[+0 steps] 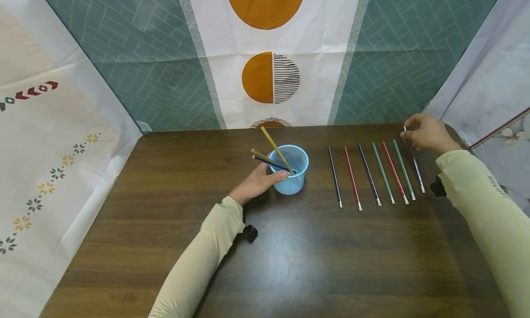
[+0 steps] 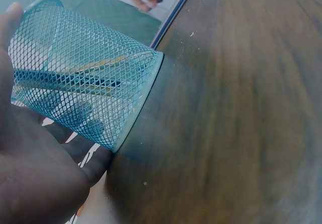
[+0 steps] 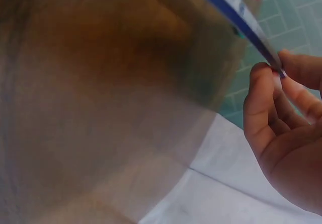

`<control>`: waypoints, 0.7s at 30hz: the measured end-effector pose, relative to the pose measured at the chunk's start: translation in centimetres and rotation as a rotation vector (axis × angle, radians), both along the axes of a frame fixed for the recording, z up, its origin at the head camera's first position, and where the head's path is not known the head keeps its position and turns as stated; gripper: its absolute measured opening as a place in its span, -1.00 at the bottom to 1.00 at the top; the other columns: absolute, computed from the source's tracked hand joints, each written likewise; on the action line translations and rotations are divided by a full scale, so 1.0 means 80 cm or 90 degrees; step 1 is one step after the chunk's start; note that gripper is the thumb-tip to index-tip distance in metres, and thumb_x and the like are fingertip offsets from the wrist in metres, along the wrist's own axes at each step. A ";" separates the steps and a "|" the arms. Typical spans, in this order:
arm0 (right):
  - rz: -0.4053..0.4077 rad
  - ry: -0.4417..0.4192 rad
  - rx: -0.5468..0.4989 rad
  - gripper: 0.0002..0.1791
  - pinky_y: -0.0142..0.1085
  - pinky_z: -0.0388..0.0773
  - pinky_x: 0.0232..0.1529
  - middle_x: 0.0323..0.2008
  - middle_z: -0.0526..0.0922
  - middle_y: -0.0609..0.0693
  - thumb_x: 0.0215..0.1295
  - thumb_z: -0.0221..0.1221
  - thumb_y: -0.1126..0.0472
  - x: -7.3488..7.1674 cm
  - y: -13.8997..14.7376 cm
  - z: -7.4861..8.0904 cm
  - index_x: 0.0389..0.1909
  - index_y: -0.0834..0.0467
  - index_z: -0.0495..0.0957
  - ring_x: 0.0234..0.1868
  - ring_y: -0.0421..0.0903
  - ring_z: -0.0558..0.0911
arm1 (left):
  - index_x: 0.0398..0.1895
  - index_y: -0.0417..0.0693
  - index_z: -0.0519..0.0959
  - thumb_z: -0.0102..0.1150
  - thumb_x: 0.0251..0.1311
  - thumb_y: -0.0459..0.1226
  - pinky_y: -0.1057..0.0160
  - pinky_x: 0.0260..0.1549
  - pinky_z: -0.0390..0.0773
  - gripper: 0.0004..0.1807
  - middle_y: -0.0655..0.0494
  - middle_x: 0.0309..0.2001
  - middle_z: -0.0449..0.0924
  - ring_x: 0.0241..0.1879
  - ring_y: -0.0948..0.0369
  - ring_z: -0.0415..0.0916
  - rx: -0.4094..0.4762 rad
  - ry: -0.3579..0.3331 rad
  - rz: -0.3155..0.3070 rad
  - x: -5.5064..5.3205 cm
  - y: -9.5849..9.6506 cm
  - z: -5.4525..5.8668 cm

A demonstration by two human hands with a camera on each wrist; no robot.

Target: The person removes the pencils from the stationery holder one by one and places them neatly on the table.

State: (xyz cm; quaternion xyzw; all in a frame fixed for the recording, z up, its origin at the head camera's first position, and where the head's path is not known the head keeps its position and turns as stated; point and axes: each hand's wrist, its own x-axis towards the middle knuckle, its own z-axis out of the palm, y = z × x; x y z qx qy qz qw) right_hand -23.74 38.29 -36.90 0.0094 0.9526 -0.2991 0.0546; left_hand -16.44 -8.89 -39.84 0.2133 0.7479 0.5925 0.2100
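Note:
My left hand (image 1: 260,182) grips a light blue mesh pencil cup (image 1: 290,185), thumb at its rim and fingers behind the wall. Two yellow pencils (image 1: 271,141) and a dark blue pencil (image 1: 265,161) lean inside it; through the mesh (image 2: 85,48) they show in the left wrist view. Over at the far right, my right hand (image 1: 429,133) pinches the far tip of a blue and silver pencil (image 1: 416,168) between thumb and fingers. In the right wrist view this pencil (image 3: 236,20) runs up and left from the fingertips (image 3: 264,78).
Left of the held pencil, several pencils lie in a row: dark blue (image 1: 335,180), red (image 1: 353,180), dark (image 1: 370,175), green (image 1: 383,173), red (image 1: 395,173) and green (image 1: 404,170). The brown wooden table (image 1: 165,244) meets a patterned cloth (image 1: 165,92) at its back edge.

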 end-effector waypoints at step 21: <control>0.017 -0.087 0.012 -0.69 -0.20 0.60 -0.56 -0.63 0.58 0.08 0.27 0.11 0.23 -0.005 0.007 -0.019 -0.12 0.38 0.35 -0.64 -0.09 0.59 | 0.46 -0.05 0.02 0.17 0.10 0.21 -0.04 0.31 0.16 -0.01 -0.10 0.30 0.27 0.31 0.03 0.19 -0.008 0.000 -0.003 0.009 0.001 0.021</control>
